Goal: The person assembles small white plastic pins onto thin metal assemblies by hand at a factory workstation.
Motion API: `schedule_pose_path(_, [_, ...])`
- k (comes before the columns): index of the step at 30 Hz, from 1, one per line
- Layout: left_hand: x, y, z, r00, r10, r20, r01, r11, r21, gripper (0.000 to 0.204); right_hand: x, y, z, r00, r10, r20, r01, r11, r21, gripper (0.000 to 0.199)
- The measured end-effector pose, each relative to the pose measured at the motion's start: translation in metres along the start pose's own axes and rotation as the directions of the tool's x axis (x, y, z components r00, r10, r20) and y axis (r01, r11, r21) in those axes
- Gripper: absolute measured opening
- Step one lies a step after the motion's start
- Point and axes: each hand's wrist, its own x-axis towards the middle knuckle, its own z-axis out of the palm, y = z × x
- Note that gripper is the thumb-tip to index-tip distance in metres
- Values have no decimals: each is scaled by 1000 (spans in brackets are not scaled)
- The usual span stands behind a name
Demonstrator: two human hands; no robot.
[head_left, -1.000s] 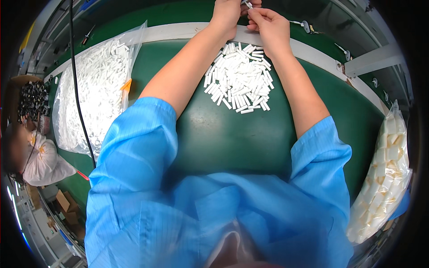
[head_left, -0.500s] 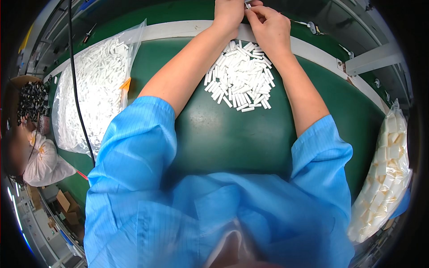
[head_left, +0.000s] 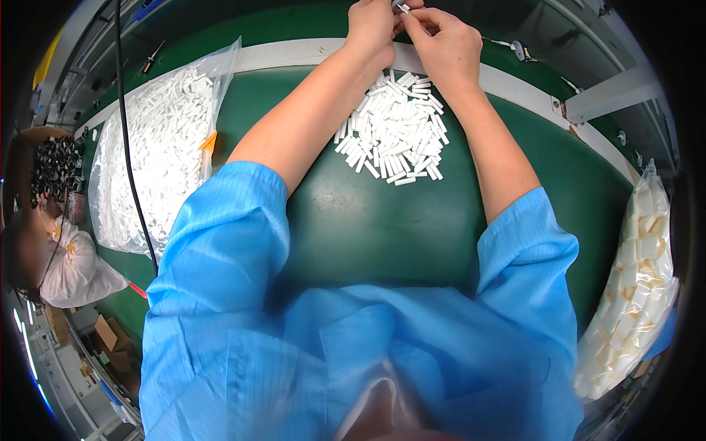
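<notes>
Reaching forward over a green work surface point(head_left: 368, 235), both bare forearms are extended from blue smock sleeves point(head_left: 220, 242) toward the top edge of the view. The left hand point(head_left: 370, 26) and the right hand point(head_left: 441, 44) are brought together there, fingertips meeting, and a small metallic piece point(head_left: 401, 7) is pinched between them; whether it is gripped by one hand or by both cannot be told, since it sits at the very rim of the picture and is partly cut off. Just below the hands, between the two wrists and forearms, a loose pile of small white plastic pieces point(head_left: 393, 128) is spread on the green surface, its upper edge lying close under the right wrist. A pale rail point(head_left: 294, 53) is crossed by both hands. Well to the left of the left arm, a clear plastic bag of white parts point(head_left: 158, 147) is laid flat, with a black cable point(head_left: 125, 125) hanging across it. Far to the right of the right elbow, a second clear bag of cream-coloured parts point(head_left: 636, 279) is seen at the edge of the surface. Beyond the left bag, another person in white clothing point(head_left: 66, 264) is seated, apart from these hands.
</notes>
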Motion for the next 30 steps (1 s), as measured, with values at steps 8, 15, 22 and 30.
schedule_pose_path(8, [2,-1,2,995,97,8,-98,991,94,21,1,-12,-9,942,-325,-86,312,940,-136,11])
schedule_pose_path(15, [-2,44,-7,936,279,214,-315,397,862,24,22,6,-26,845,101,525,-20,987,-158,24])
schedule_pose_path(22, [0,49,-27,829,263,493,-454,-197,869,30,29,-18,-58,510,68,857,53,993,-110,22])
schedule_pose_path(30, [17,28,-42,650,339,680,-590,-339,733,23,27,-29,-50,522,129,843,138,963,-233,12])
